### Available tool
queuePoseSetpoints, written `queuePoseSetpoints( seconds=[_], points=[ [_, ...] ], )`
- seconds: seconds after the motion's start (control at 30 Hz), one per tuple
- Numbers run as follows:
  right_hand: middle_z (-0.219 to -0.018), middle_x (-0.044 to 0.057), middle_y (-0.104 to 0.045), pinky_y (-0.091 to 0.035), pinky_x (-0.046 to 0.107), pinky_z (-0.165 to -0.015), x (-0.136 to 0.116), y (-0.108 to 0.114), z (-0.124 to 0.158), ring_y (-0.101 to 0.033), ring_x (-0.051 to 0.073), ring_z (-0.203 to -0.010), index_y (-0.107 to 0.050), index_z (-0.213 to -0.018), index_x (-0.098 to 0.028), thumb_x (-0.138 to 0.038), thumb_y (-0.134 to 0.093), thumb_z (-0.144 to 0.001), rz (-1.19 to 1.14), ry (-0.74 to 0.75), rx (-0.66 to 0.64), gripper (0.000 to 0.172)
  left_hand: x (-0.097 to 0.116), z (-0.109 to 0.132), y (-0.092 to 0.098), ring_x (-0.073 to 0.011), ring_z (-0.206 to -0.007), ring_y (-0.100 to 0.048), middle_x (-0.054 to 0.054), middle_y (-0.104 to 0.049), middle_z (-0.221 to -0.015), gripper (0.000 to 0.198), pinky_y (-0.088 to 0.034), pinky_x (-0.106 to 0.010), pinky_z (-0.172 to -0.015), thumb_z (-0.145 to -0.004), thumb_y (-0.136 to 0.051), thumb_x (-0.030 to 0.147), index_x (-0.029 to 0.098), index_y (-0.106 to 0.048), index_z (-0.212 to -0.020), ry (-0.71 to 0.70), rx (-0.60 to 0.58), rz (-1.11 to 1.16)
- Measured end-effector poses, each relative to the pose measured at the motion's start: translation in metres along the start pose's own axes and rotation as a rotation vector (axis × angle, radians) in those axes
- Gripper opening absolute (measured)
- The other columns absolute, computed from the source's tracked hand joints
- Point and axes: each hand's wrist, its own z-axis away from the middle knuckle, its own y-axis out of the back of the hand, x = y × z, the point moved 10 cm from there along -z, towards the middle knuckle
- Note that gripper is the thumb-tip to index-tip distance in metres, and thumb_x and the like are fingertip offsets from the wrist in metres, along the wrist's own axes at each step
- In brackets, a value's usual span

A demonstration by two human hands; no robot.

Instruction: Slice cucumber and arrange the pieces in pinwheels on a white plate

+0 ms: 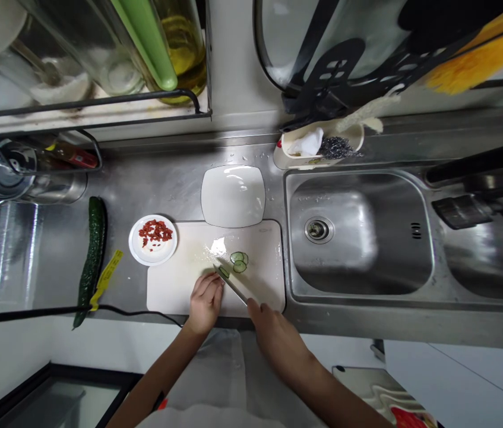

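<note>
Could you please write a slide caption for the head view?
Right hand holds a knife beside cucumber slices on a cutting board, left hand close by.

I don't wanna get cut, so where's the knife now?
In the head view, the knife is over the cutting board, left of the sink, held in the right hand, beside the cucumber slices.

Pale green, dark-rimmed cucumber slices (239,267)

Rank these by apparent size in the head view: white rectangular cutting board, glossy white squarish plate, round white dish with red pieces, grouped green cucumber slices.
Largest to smallest:
1. White rectangular cutting board
2. Glossy white squarish plate
3. Round white dish
4. Grouped green cucumber slices, even together
</note>
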Motion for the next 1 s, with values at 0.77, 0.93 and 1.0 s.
queuePoseSetpoints(
  seconds=[0.77, 0.93, 1.0],
  points=[
    [-0.091, 0.011, -0.064, -0.042, 0.024, -0.062, -0.007, 0.000, -0.025, -0.064, 0.018, -0.080, -0.053, -0.113, -0.015, -0.003, -0.028, -0.087, -0.023, 0.034, 0.048, 0.038, 0.002, 0.001, 0.000, -0.0184, -0.101, -0.060, -0.006, -0.068, -0.098, 0.022, -0.051, -0.038, -0.091, -0.084, -0.053, 0.008, 0.017, -0.064, -0.101, -0.049, 0.014, -0.014],
    [-0.093, 0.011, -0.065, -0.043, 0.025, -0.063, -0.009, -0.002, -0.032, -0.064, 0.019, -0.082, -0.053, -0.113, -0.014, -0.002, -0.027, -0.087, -0.024, 0.046, 0.043, 0.039, 0.002, 0.000, -0.001, -0.0182, -0.101, -0.061, -0.006, -0.068, -0.099, 0.022, -0.051, -0.038, -0.091, -0.085, -0.052, 0.009, 0.017, -0.064, -0.101, -0.032, 0.006, -0.013],
    [-0.092, 0.011, -0.065, -0.044, 0.025, -0.063, -0.010, -0.002, -0.034, -0.064, 0.019, -0.083, -0.053, -0.112, -0.014, -0.003, -0.026, -0.088, -0.017, 0.047, 0.042, 0.038, 0.002, 0.000, 0.000, -0.0185, -0.101, -0.061, -0.007, -0.068, -0.099, 0.022, -0.051, -0.038, -0.091, -0.085, -0.052, 0.009, 0.017, -0.065, -0.101, -0.031, 0.008, -0.008]
  ],
)
